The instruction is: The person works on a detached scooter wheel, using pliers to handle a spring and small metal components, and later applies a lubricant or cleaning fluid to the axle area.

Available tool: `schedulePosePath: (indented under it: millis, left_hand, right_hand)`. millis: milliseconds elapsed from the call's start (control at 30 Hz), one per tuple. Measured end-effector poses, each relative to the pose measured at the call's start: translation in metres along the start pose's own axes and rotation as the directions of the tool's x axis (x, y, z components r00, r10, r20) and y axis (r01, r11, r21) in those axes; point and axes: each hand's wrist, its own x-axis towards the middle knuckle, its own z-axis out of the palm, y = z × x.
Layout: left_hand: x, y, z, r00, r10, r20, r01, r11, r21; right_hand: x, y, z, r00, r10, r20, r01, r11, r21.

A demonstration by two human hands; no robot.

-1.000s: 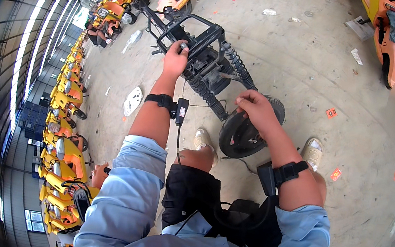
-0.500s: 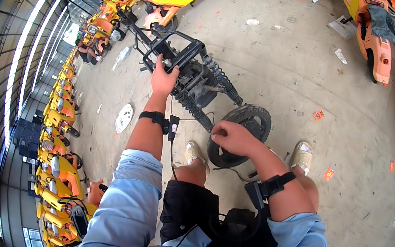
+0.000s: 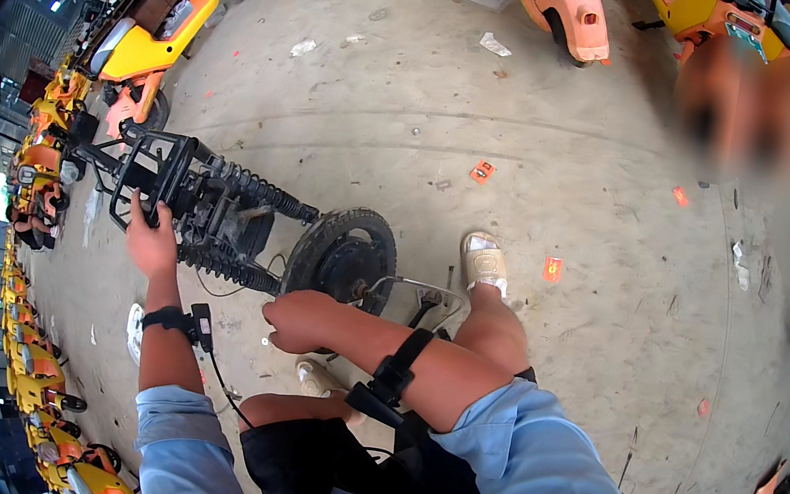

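Note:
A stripped scooter frame (image 3: 146, 162), black and bare, stands before me with two coil-spring shock absorbers (image 3: 228, 269) running back to a black-tyred wheel (image 3: 346, 252). My left hand (image 3: 151, 238) grips the near side of the frame's upper bars, thumb and forefinger around it. Beside the wheel's near edge, my right hand (image 3: 302, 322) is closed with its fingers curled inward; whatever it may hold is hidden. Next to the hub, a bent metal bar (image 3: 435, 288) sticks out toward my foot.
Yellow scooters (image 3: 33, 378) stand in a row on the left, and a yellow and orange scooter (image 3: 159, 22) is beyond the frame. More orange bodies (image 3: 564, 13) are at the far right. Paper scraps and red packets (image 3: 552, 269) litter the concrete floor (image 3: 574, 191).
My view has swung right, so the frame and wheel now sit farther left. My left hand stays on the frame; my right hand remains closed by the wheel, its wrist turned.

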Motion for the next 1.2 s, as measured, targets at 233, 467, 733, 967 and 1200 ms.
schedulePosePath:
  millis: [233, 467, 733, 967, 1200]
  left_hand:
    - [0.006, -0.008, -0.012, 0.987, 0.107, 0.124, -0.112, 0.993, 0.036]
    - [0.006, -0.022, -0.018, 0.95, 0.181, 0.253, -0.22, 0.966, 0.139]
    - [0.005, -0.026, -0.02, 0.937, 0.181, 0.298, -0.216, 0.973, 0.087]
    - [0.007, -0.024, -0.018, 0.923, 0.159, 0.349, -0.208, 0.972, 0.107]
    - [0.022, -0.024, -0.024, 0.938, 0.152, 0.312, -0.194, 0.975, 0.107]
  right_hand:
    - [0.021, 0.008, 0.006, 0.997, 0.057, 0.058, -0.051, 0.993, -0.104]
    - [0.017, -0.005, -0.001, 0.974, 0.195, 0.118, -0.175, 0.972, -0.158]
    - [0.016, -0.043, 0.045, 0.994, -0.053, 0.094, 0.066, 0.988, -0.143]
    - [0.015, -0.02, 0.072, 0.969, 0.103, 0.225, -0.014, 0.93, -0.368]
    - [-0.076, -0.113, -0.052, 0.969, -0.017, -0.246, -0.001, 0.997, -0.076]
